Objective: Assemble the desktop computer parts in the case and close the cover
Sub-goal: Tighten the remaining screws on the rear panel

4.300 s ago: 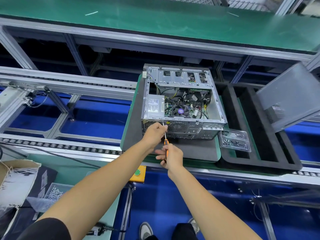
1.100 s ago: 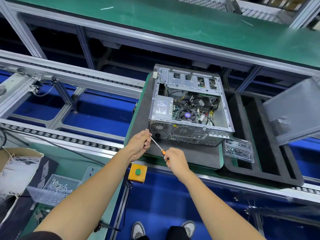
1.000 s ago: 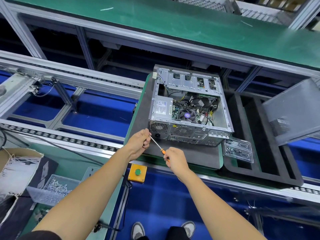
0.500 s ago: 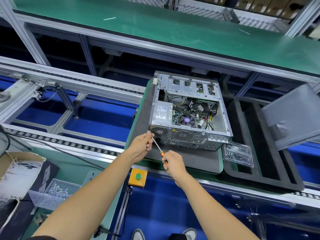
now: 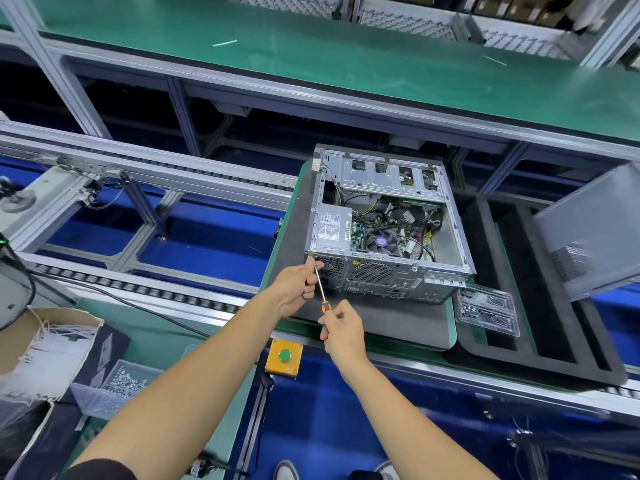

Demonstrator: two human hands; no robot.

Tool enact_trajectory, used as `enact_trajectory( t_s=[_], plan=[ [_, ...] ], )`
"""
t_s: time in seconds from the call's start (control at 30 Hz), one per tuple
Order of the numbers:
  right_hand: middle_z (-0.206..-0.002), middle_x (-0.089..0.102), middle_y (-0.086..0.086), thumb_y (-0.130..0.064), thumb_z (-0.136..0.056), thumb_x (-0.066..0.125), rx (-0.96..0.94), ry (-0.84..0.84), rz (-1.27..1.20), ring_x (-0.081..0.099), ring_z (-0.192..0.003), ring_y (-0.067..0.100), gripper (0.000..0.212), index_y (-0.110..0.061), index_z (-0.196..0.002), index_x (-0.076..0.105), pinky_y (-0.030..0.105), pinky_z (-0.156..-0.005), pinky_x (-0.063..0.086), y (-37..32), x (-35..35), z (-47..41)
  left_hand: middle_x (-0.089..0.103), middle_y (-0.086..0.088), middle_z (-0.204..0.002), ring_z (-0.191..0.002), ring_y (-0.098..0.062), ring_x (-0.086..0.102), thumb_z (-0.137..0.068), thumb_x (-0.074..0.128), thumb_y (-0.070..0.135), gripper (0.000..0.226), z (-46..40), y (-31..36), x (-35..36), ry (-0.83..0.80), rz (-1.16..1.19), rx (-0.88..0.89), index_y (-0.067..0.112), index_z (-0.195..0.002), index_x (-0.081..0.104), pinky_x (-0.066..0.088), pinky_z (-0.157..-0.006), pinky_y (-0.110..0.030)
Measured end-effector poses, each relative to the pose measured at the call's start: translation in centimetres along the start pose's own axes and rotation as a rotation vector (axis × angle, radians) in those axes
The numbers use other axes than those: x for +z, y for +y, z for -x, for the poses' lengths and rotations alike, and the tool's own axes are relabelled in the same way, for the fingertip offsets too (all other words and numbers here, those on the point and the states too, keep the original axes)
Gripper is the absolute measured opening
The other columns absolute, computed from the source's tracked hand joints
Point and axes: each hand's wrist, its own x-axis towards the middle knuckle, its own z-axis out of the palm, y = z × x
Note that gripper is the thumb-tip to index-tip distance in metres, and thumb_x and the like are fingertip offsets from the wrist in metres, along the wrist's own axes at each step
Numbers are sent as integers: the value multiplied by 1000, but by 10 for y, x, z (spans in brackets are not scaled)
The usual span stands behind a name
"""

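Head view: right hand [image 5: 341,329] grips screwdriver [image 5: 322,296]; left hand [image 5: 294,285] apparently pinches its shaft beside case [image 5: 384,271].

A factory assembly line for electronics is shown. Two parallel roller conveyor rails [image 5: 145,291] in aluminium framing are run across the view, with blue floor seen between them. A long green-matted tabletop [image 5: 346,53] on aluminium profiles is set behind the line. An open computer case [image 5: 384,230] is carried on a green-edged pallet [image 5: 287,216] padded with grey foam, and a black foam tray [image 5: 526,341] is placed just beside it. A yellow box with a green push button [image 5: 284,356] is mounted at the near rail. A clear bin of screws [image 5: 114,388] and a cardboard box [image 5: 38,344] are kept at the near left. Wire-mesh crates [image 5: 408,19] are stacked in the background.
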Motion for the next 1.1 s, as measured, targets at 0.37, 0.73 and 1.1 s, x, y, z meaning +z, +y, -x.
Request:
enact_trajectory(
  t_s=[0.37, 0.73, 1.1],
  plan=[
    [-53, 56, 1, -12, -94, 56, 20, 72, -31, 44, -44, 11, 22, -13, -74, 50, 29, -51, 34, -6, 16, -7, 30, 5, -59, -51, -8, 21, -108, 40, 37, 32, -7, 10, 6, 5, 16, -21, 13, -113, 61, 22, -44, -19],
    [-55, 54, 6, -9, -97, 55, 78, 73, -114, 41, -45, 14, 25, -12, -73, 49, 28, -49, 31, -17, 21, -3, 31, 5, -56, -47, -7, 24, -108, 42, 37, 36, -11, 2, 5, 31, 13, 36, 9, -110, 65, 25, -41, -18],
    [-60, 54, 6, -11, -103, 51, 167, 79, -281, 39, -48, 15, 19, -8, -85, 52, 27, -45, 31, -27, 34, 11, 38, 5, -58, -51, -9, 28, -109, 42, 36, 40, -9, 2, -6, -13, -197, 117, 9, -113, 71, 28, -49, -23]
  ],
)
